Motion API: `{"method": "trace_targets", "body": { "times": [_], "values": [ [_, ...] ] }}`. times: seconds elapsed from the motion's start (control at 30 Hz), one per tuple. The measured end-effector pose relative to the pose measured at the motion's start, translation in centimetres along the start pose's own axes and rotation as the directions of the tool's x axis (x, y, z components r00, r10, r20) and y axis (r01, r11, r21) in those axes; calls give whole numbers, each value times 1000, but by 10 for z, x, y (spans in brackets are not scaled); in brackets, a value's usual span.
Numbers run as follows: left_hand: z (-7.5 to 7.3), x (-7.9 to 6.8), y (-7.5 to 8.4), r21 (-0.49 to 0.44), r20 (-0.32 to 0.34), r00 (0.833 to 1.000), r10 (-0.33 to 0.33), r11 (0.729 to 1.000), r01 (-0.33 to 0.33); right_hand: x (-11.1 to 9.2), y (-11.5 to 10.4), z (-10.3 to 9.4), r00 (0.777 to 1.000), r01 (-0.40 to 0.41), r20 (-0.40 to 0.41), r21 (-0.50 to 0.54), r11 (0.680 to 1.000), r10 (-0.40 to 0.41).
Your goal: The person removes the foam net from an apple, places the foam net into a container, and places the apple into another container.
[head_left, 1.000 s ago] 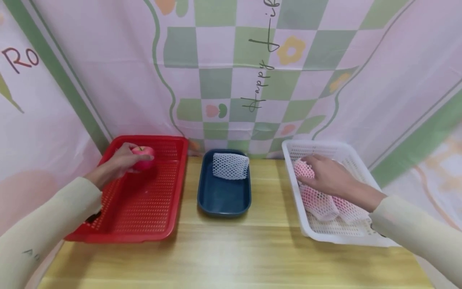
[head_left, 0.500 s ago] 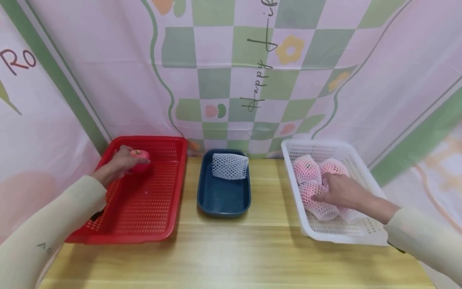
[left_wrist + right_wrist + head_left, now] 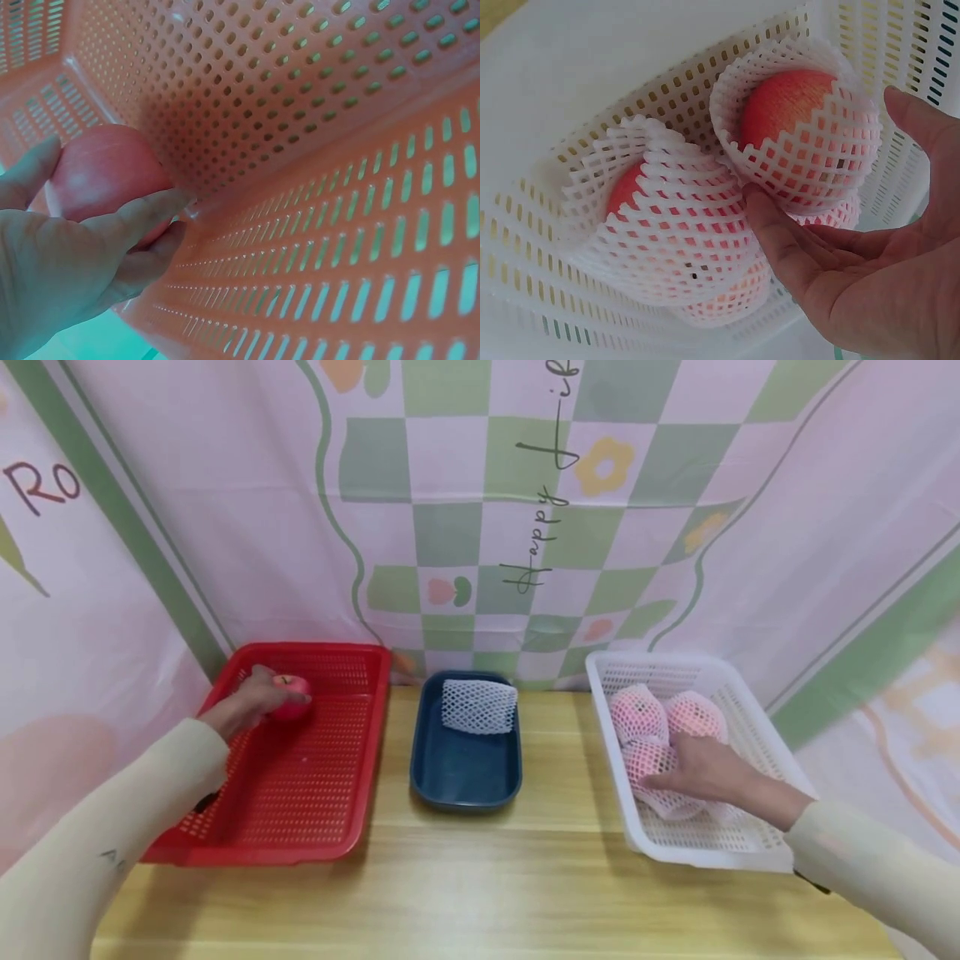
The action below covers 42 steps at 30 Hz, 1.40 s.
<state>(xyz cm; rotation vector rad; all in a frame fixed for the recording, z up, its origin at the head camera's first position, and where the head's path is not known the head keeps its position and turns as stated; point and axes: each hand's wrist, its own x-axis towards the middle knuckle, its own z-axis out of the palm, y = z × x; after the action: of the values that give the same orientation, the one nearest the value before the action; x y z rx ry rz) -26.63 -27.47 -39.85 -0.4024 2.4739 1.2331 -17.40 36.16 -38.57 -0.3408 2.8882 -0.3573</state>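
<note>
In the head view, my left hand [image 3: 258,696] holds a bare red apple [image 3: 291,700] low inside the red basket [image 3: 378,735]. The left wrist view shows thumb and fingers on either side of this apple [image 3: 109,169]. On the other side, my right hand [image 3: 708,768] is in the white basket [image 3: 757,727], among several apples in white foam nets. Its fingertips lie against one netted apple [image 3: 802,127] in the right wrist view, in the gap beside another netted apple [image 3: 682,225]. The right thumb [image 3: 915,116] is spread, apart from the fruit.
Between the baskets stands a dark blue tray [image 3: 465,777] with an unfilled white foam net [image 3: 478,706] lying at its back end. All three containers are on a wooden table [image 3: 480,885]. A patterned cloth [image 3: 525,535] hangs right behind them.
The left hand has lowered the apple a little into the red basket. My right hand has shifted from the back-left netted apple toward the nearer ones.
</note>
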Motion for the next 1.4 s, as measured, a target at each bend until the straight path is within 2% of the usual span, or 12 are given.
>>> {"method": "trace_targets", "body": {
  "times": [0.3, 0.53, 0.73, 0.83, 1.0, 1.23, 1.4],
  "values": [
    [-1, 6, -3, 28, 36, 999, -26, 999, 25, 2, -4, 9, 1000, -24, 3, -10, 1000, 24],
    [0, 7, -2, 61, 83, 996, -32, 998, 27, 6, -3, 19, 999, -29, -33, -31, 999, 28],
    [0, 8, -1, 84, 68, 997, -33, 996, 28, 7, -6, 21, 998, -56, 36, -3, 998, 56],
    [0, 10, -2, 106, 63, 998, -10, 994, 4, 8, -7, 21, 996, -69, 49, -22, 997, 70],
    [3, 10, -7, 184, 49, 997, 66, 980, -74, 10, -9, 24, 997, -76, 29, -27, 997, 77],
    [3, 1, -5, 230, 30, 997, 77, 970, -82, 11, -8, 29, 996, -87, 16, -10, 996, 88],
    [6, -3, -3, 287, -14, 992, 122, 951, -113, 11, -6, 30, 997, -76, -1, -2, 997, 76]
  ]
}}
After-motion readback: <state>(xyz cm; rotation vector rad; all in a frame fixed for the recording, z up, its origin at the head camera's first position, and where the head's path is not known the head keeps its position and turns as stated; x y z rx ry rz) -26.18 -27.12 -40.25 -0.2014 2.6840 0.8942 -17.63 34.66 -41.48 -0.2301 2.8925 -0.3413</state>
